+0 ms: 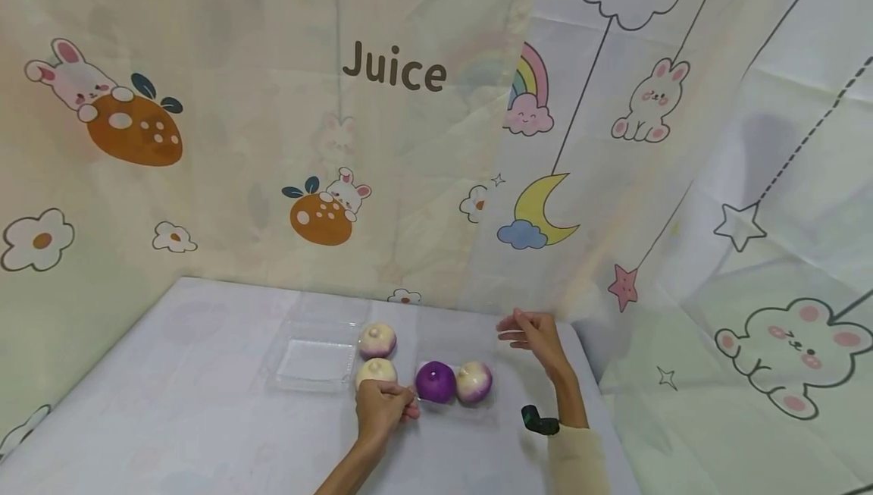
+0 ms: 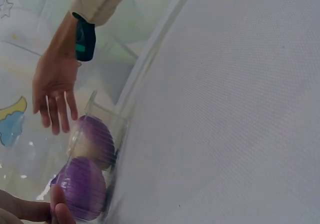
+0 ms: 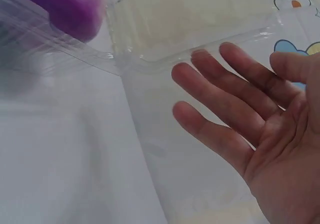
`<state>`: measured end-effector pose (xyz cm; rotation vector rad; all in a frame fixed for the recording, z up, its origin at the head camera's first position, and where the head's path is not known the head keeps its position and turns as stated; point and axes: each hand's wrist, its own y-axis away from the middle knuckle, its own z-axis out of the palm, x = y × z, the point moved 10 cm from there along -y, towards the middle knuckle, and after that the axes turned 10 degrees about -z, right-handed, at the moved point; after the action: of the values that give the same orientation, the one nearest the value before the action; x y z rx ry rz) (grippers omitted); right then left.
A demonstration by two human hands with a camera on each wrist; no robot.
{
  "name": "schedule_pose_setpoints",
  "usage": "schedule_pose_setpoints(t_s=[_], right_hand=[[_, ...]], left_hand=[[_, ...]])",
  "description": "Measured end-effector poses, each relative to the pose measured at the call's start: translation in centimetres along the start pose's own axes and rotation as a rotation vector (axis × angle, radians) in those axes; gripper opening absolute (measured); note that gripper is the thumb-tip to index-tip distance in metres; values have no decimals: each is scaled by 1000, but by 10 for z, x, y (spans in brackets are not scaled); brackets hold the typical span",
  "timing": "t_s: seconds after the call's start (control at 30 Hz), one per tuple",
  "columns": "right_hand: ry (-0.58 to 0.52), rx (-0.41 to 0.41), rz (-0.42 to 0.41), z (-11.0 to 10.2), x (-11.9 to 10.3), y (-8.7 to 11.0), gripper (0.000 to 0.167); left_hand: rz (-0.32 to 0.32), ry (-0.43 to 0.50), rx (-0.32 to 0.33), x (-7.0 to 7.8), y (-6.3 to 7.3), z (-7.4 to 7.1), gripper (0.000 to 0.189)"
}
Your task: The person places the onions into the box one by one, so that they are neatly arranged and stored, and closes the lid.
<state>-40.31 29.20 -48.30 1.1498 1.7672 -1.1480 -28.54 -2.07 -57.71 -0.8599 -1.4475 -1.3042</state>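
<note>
A clear plastic clamshell box [image 1: 470, 417] holds a purple onion [image 1: 435, 383] and a white onion with a purple underside [image 1: 474, 383]. At its near-left corner, my left hand [image 1: 382, 410] pinches the box's edge between thumb and fingers. The box's transparent lid [image 3: 200, 49] stands raised at the back. My right hand [image 1: 539, 337] is beside the lid, fingers spread and fairly straight, fingertips right by its rim in the right wrist view. Two more white-and-purple onions, a far one [image 1: 377, 341] and a near one [image 1: 375, 372], sit left of the box. My left hand partly covers the near one.
A second clear clamshell box [image 1: 310, 386] lies with its lid up on the left of the white table [image 1: 204, 404]. Printed cloth [image 1: 409, 177] hangs behind the table and along its right side. A dark band [image 1: 540, 422] sits on the right wrist.
</note>
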Motion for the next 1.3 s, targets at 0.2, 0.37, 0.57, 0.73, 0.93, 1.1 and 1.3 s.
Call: schedule_pose_setpoints(t_s=[0.2, 0.37, 0.57, 0.73, 0.93, 1.1, 1.3], right_hand=[[31, 100, -6, 0, 0, 1, 53], [50, 107, 2, 1, 4, 3, 55], [39, 23, 4, 3, 4, 7, 55], [32, -72, -17, 5, 2, 11, 49], [9, -140, -36, 6, 1, 16, 44], [27, -180, -68, 8, -2, 18, 39], [49, -208, -111, 8, -8, 19, 30]], left_hand=[[1, -5, 5, -1, 0, 0, 13], [5, -9, 9, -1, 1, 0, 13], [1, -13, 19, -2, 1, 0, 13], [-7, -14, 17, -3, 1, -1, 13], [0, -15, 14, -3, -1, -1, 13], [-14, -28, 14, -4, -1, 0, 13], [-9, -18, 8, -1, -1, 0, 13]])
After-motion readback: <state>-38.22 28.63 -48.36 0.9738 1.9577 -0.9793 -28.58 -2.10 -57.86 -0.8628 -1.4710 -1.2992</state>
